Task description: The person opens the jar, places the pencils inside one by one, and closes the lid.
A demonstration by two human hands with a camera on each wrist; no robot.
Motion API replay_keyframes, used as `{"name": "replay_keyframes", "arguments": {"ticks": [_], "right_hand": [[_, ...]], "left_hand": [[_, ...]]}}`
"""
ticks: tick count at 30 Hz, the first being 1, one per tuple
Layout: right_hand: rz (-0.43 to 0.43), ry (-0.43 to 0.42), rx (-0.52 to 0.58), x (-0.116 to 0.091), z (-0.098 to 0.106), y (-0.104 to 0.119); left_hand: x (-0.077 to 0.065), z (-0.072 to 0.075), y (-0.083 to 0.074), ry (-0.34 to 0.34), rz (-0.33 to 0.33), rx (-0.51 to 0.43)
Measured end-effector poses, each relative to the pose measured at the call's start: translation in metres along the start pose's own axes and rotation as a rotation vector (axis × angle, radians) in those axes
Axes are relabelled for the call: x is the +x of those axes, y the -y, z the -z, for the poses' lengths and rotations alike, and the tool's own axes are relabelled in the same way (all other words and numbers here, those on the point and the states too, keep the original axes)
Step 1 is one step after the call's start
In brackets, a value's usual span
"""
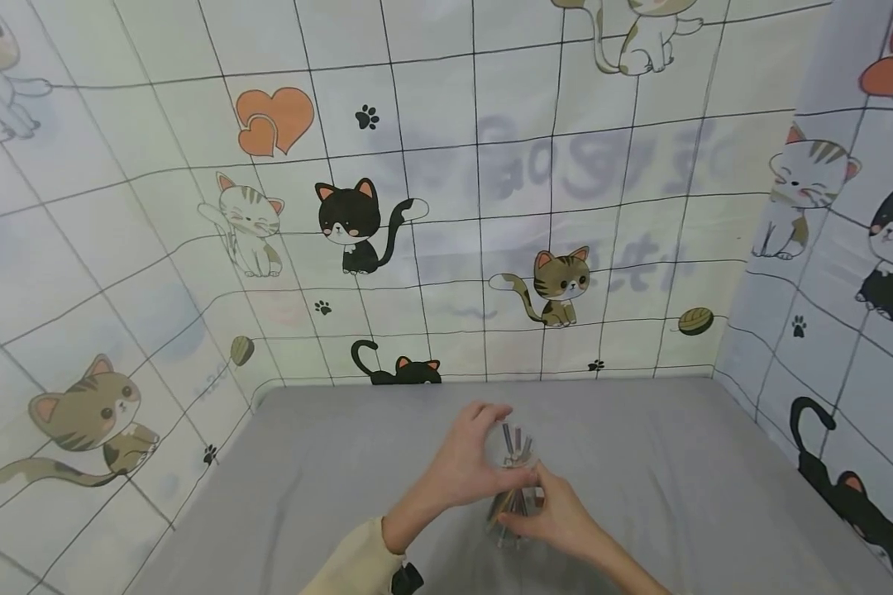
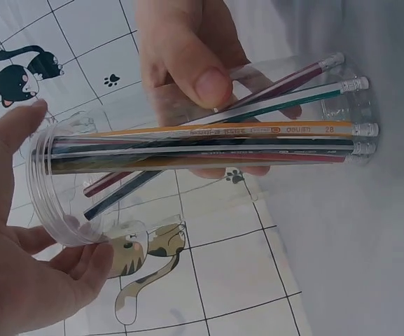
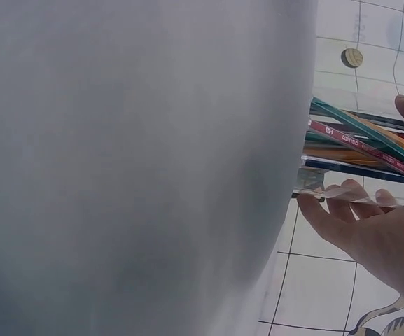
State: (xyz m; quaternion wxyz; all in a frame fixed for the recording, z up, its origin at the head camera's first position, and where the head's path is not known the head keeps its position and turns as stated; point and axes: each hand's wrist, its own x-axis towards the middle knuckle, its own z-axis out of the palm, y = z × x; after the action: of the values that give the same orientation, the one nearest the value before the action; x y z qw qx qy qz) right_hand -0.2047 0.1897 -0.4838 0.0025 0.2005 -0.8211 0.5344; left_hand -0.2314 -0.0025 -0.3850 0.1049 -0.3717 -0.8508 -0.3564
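Observation:
A clear plastic jar (image 2: 46, 199) with a threaded, lidless mouth holds several pencils (image 2: 258, 130), among them orange, green, dark red and dark striped ones. Their eraser ends point to the jar's base. In the head view the jar is upright, mouth up, between both hands; whether its base touches the table cannot be made out. My left hand (image 1: 465, 459) curls its thumb and fingers round the threaded rim. Lower down, my right hand (image 1: 558, 516) grips the jar's body, thumb on the near side. The right wrist view shows the right hand (image 3: 380, 231) against the clear wall.
A grey cloth (image 1: 327, 487) covers the table. White curtain-like sheets (image 1: 446, 182) with a grid and cartoon cats hang behind it and on both sides. A dark strap piece (image 1: 407, 577) is at the left wrist.

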Motion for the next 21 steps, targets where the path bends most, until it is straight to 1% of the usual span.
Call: {"name": "replay_keyframes", "arguments": {"ticks": [4, 7, 9, 13, 16, 21], "right_hand": [[-0.006, -0.005, 0.002, 0.0003, 0.0015, 0.0003], [-0.011, -0.005, -0.002, -0.0002, 0.0017, -0.0003], [-0.011, -0.006, -0.005, -0.0006, 0.0014, -0.0009], [-0.002, -0.005, -0.005, -0.0004, 0.0012, -0.0030], [-0.006, 0.002, -0.006, 0.0001, 0.0013, -0.0039], [-0.015, 0.004, -0.016, 0.0005, 0.0024, -0.0034]], "left_hand": [[0.0011, -0.0031, -0.0017, -0.029, 0.039, 0.043], [0.0014, -0.0039, -0.0011, -0.024, 0.064, 0.053], [0.0013, -0.0036, -0.0005, -0.020, 0.063, 0.051], [0.0020, -0.0019, 0.0005, -0.011, 0.045, 0.048], [0.0032, -0.0003, 0.0024, 0.008, 0.034, 0.041], [0.0070, 0.0037, 0.0073, 0.055, -0.024, 0.015]]}}
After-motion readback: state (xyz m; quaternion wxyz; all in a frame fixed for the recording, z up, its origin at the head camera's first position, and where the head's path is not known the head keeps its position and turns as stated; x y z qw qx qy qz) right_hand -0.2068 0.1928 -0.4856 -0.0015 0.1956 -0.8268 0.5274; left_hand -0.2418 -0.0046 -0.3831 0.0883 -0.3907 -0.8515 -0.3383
